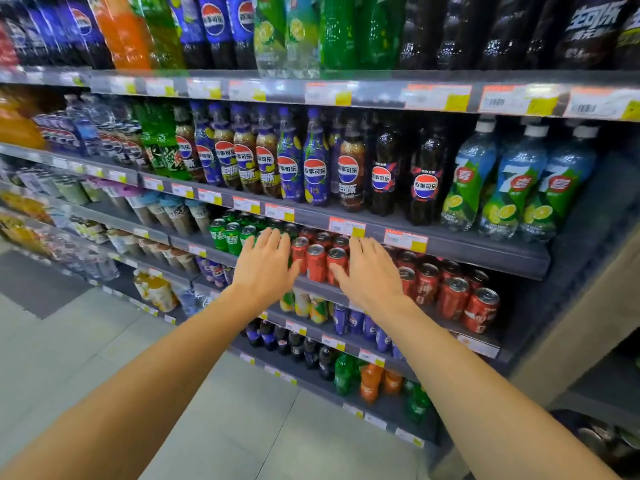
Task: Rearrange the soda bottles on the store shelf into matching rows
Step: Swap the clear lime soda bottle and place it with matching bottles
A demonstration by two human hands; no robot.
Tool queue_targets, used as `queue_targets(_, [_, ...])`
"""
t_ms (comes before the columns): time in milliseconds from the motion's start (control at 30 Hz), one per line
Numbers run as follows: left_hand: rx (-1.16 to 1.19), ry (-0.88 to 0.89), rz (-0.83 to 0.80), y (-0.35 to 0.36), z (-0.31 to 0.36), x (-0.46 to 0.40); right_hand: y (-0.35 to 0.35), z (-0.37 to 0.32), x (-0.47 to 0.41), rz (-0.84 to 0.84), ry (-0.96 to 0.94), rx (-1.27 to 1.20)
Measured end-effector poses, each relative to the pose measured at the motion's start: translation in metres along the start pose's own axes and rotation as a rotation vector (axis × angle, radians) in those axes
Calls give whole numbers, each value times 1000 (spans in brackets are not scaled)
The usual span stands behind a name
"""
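Observation:
Both my hands reach out in front of the can shelf, palms down, fingers spread and holding nothing. My left hand (266, 264) hovers by the green cans (231, 234). My right hand (370, 275) hovers over the red cans (317, 259). One shelf up stand soda bottles in mixed rows: purple Pepsi bottles (316, 161), amber-brown Pepsi bottles (244, 152), black Pepsi bottles (425, 174) and 7-Up bottles (517, 181) with lime labels. Whether my fingers touch the cans I cannot tell.
Large bottles (221, 29) fill the top shelf. The grey shelf edge (450, 242) with orange and yellow price tags juts out just above my hands. More red cans (453, 294) sit to the right. Small bottles (346, 372) fill lower shelves above the tiled floor (69, 334).

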State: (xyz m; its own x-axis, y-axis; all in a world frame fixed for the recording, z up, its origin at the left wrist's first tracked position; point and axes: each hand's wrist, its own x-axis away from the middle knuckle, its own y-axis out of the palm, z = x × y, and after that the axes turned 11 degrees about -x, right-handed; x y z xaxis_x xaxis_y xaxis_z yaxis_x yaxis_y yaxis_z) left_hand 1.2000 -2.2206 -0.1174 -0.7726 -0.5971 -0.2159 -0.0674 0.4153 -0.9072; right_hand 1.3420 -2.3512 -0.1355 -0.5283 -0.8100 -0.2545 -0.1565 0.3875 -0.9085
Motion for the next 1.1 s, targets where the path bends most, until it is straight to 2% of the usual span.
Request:
queue_targets(367, [85,-13,109,27,-157,12,36,-146,-16,0,27,41])
queue_targets(567, [94,56,149,41,-207,14,48,-205,-35,31,60,71])
queue_targets(833, [127,116,169,70,-243,-4,74,-242,-67,44,62,134])
queue_targets(1100, [94,108,139,110,-286,-41,121,-258,-138,6,51,92])
